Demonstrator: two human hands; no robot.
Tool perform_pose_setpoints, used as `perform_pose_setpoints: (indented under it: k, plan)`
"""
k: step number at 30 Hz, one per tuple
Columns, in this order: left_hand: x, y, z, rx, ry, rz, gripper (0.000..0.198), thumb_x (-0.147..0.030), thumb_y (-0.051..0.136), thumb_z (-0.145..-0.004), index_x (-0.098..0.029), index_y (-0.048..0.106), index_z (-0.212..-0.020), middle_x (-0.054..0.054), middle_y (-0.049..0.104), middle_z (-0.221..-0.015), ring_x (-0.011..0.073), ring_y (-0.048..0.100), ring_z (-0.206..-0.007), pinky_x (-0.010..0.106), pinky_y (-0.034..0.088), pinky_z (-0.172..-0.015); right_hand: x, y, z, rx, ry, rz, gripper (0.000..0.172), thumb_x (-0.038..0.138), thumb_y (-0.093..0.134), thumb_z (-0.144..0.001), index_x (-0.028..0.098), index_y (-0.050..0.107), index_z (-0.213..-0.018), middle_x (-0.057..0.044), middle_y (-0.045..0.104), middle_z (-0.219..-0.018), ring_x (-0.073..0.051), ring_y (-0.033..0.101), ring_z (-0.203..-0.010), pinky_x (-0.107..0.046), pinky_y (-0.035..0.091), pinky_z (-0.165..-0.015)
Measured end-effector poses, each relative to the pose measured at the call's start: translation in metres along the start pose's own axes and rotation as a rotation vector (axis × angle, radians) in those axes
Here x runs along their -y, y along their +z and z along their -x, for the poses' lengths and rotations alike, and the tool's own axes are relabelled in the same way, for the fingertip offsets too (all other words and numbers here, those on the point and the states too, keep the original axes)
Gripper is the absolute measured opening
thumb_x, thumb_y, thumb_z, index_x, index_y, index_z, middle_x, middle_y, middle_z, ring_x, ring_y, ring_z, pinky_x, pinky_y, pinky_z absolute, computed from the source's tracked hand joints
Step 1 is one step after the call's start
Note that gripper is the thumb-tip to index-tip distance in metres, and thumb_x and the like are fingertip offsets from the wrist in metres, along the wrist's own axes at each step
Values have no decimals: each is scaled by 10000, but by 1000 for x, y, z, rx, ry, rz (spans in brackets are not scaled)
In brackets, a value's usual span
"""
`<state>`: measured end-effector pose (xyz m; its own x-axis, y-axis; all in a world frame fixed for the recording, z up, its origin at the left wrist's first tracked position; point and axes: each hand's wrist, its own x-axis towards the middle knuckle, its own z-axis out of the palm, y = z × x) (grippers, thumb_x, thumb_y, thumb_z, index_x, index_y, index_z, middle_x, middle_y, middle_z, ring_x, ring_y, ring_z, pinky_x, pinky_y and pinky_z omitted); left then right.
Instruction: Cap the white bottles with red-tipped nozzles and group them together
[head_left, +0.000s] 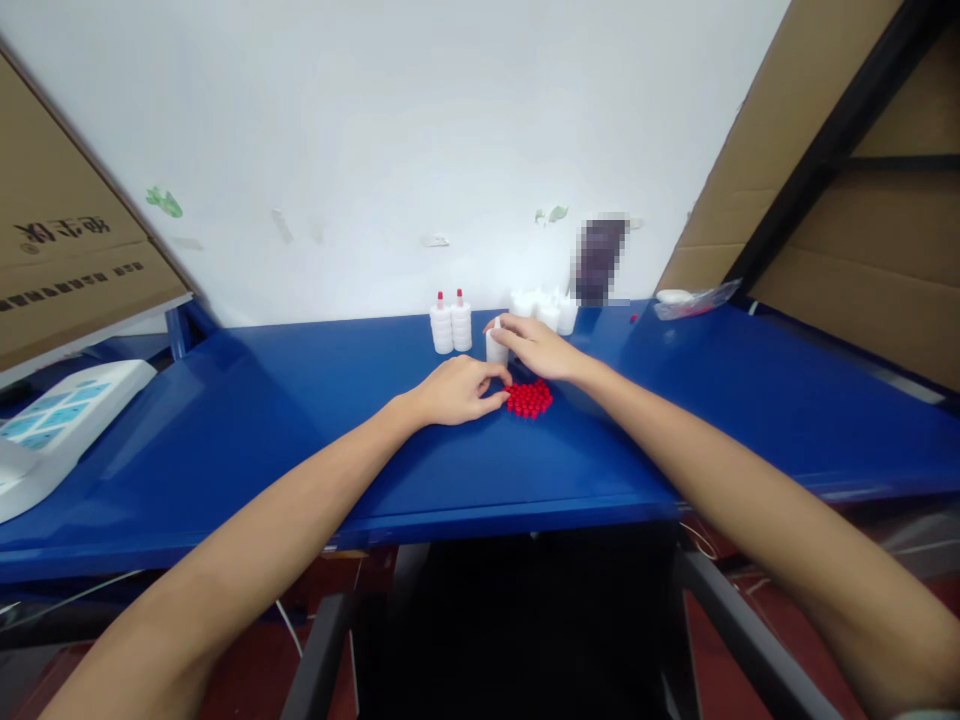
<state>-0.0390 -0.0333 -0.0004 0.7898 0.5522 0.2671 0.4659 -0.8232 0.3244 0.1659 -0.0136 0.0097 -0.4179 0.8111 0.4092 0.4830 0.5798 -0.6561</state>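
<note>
Mid-frame, your left hand [465,391] is resting at the left edge of a pile of caps [529,399] on the table [285,430], your right hand [536,345] holding a bottle [496,350] just behind it. Left of that bottle, two capped bottles [451,327] are standing before the wall [337,150]; more bottles [564,316] are clustering behind your right hand. At frame left, a device [112,383] is sitting below a carton [67,170].

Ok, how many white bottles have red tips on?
2: the left red-tipped bottle and its right neighbour, both upright near the wall. Others may hide behind the right hand.
</note>
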Motion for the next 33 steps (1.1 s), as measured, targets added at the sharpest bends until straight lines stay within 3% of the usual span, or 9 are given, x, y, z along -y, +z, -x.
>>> perform_pose_setpoints:
  k: [23,33]
  plan:
    - [0,1,-1,0,12,69,232,-350,623,-951,-171,756,-1018,-25,597,-674,110,535,-597,251,402,-636,1,0,0,7,-4,3,314,428,428,-1023,199,641,-994,-75,716,-1047,-259,642,-1000,-406,462,-964]
    - [0,1,-2,-54,65,81,209,-318,628,-971,-171,761,-1041,68,710,-982,153,613,-780,290,493,-757,3,0,0,13,15,6,316,426,419,-1024,198,637,-1009,-69,714,-1036,-247,632,-981,-393,461,-945]
